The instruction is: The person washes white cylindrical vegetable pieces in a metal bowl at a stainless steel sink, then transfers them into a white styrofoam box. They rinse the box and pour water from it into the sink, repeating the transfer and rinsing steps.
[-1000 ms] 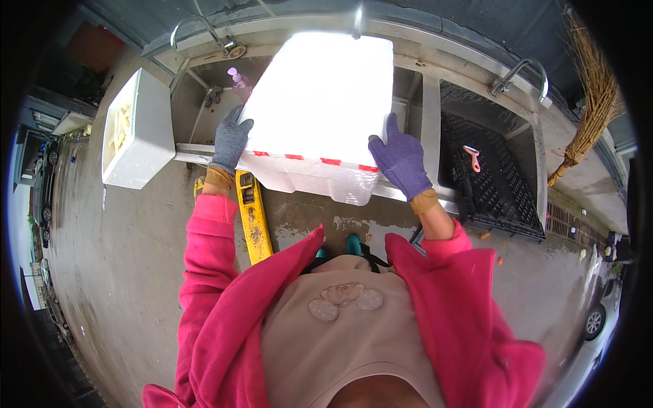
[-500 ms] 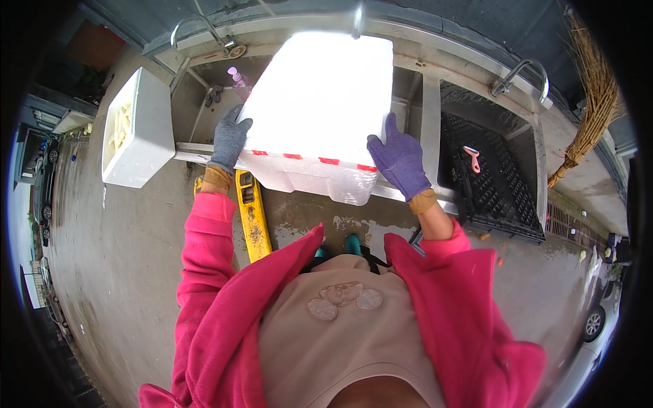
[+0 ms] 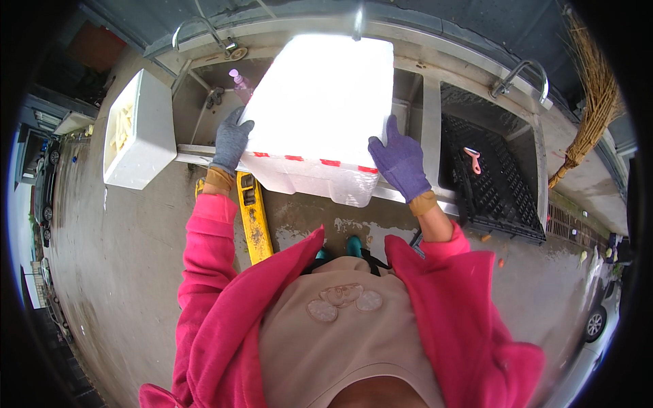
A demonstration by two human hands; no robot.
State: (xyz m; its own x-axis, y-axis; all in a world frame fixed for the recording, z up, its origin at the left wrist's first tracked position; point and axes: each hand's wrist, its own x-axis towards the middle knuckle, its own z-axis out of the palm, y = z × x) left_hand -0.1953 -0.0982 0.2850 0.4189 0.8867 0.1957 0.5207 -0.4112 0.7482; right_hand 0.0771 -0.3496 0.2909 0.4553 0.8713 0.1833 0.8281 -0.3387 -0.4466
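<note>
A large white foam box (image 3: 320,102) with a bright, overexposed top rests across the sink in front of me. Bits of red tape line its near upper edge. My left hand (image 3: 231,139), in a grey glove, clasps its left side near the front corner, thumb toward the top. At the opposite front corner, my right hand (image 3: 400,158) in a purple glove grips the right side, its thumb pointing up along the edge. The fingers under both sides are partly hidden.
Left stands an open foam box (image 3: 140,136) holding pale, stick-like pieces. A purple pump bottle (image 3: 241,83) is in the left basin. A pink peeler (image 3: 473,160) lies on a black crate (image 3: 493,183) at the right basin. A yellow pallet jack (image 3: 253,221) and straw broom (image 3: 590,109) are nearby.
Almost nothing differs. The view has shifted very slightly, and both hands keep their places on the foam box.
</note>
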